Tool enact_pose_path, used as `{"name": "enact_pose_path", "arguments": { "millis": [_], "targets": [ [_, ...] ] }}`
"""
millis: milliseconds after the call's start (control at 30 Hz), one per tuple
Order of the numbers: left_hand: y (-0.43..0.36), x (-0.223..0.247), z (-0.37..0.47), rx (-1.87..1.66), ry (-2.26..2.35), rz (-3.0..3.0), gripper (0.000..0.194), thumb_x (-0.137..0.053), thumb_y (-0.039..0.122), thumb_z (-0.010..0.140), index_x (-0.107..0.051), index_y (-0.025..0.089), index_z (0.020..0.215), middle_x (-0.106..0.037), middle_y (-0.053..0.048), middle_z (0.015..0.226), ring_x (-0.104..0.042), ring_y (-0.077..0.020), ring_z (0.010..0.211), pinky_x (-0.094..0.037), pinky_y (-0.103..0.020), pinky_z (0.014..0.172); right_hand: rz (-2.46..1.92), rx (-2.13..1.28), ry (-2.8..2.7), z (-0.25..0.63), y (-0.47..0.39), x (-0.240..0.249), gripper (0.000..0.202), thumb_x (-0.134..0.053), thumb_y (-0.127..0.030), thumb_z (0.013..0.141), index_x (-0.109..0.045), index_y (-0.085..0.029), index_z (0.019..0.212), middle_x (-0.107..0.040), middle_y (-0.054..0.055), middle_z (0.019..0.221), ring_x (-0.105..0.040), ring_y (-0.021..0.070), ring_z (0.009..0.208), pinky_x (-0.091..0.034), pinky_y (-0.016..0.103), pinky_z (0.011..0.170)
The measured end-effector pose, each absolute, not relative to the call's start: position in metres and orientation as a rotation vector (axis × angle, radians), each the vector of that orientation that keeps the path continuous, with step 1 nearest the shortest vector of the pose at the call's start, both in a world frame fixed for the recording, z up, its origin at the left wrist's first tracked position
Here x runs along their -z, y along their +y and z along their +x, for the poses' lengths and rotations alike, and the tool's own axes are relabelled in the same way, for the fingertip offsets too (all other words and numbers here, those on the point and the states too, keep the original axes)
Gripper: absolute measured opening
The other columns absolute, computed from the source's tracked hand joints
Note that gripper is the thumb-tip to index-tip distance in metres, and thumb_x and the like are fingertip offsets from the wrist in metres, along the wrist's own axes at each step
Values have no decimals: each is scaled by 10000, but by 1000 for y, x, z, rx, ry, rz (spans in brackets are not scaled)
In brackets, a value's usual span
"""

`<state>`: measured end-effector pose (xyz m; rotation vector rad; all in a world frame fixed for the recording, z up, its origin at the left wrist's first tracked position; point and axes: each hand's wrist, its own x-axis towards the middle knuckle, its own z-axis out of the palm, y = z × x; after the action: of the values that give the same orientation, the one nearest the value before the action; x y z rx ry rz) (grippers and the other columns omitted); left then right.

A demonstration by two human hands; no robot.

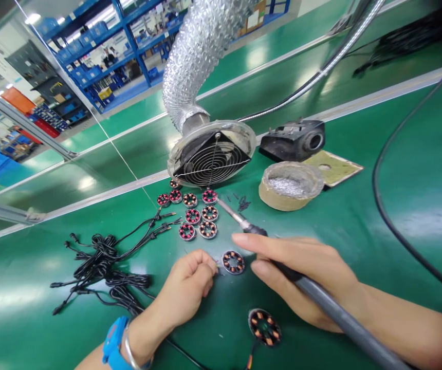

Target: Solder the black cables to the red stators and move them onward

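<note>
My right hand (306, 277) is closed around a soldering iron (298, 277), whose metal shaft points up and left toward the group of coils. My left hand (192, 280) is pinched shut, with thin wires (217, 263) showing at its fingertips. Just right of those fingertips a small motor stator (233, 262) with copper windings lies flat on the green bench. Nearer to me rests another wound stator (264, 327) with coloured leads. Several more stators (192, 216), some red and some copper, sit together beyond my left hand.
A fume extractor fan (213, 159) on a foil duct (194, 61) stands behind the stators. To its right are a black iron stand (294, 141), a round tub of silvery material (291, 199) and a yellowish sponge (334, 167). Bundled black cables (105, 257) lie at left.
</note>
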<state>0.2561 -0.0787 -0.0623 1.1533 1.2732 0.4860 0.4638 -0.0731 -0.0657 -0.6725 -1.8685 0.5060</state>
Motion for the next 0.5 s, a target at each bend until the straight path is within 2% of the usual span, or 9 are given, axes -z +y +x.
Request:
{"name": "enact_pose_path", "arguments": {
  "millis": [67, 200, 333, 500],
  "targets": [
    [-79, 64, 253, -479, 1226, 1185, 317, -487, 441, 906, -452, 193, 711, -372, 83, 518, -266, -83, 486, -218, -228, 486, -680, -500, -1900, 457, -71, 74, 332, -518, -50, 916, -577, -213, 1199, -692, 6, 791, -620, 106, 590, -485, 209, 542],
    [-81, 63, 247, -429, 1174, 1291, 374, -410, 470, 965, -430, 197, 711, -405, 64, 575, -312, -95, 531, -267, -232, 535, -653, -507, -1986, 446, -70, 86, 208, -504, -65, 915, -620, -202, 1020, -621, -13, 684, -556, 104, 552, -411, 213, 502],
    [-83, 51, 247, -330, 1200, 1591, 351, -344, 428, 1006, -456, 198, 765, -492, 26, 691, -434, -125, 645, -330, -250, 617, -620, -492, -2007, 443, -70, 88, 202, -484, -68, 921, -605, -214, 988, -595, -25, 676, -514, 102, 545, -389, 220, 520],
    [-85, 40, 249, -274, 1283, 1805, 220, -352, 313, 1010, -466, 208, 855, -523, 23, 755, -478, -139, 698, -341, -263, 660, -638, -585, -2009, 445, -73, 85, 289, -474, -18, 872, -562, -213, 1065, -635, -13, 780, -561, 93, 617, -438, 194, 580]
  ]
}}
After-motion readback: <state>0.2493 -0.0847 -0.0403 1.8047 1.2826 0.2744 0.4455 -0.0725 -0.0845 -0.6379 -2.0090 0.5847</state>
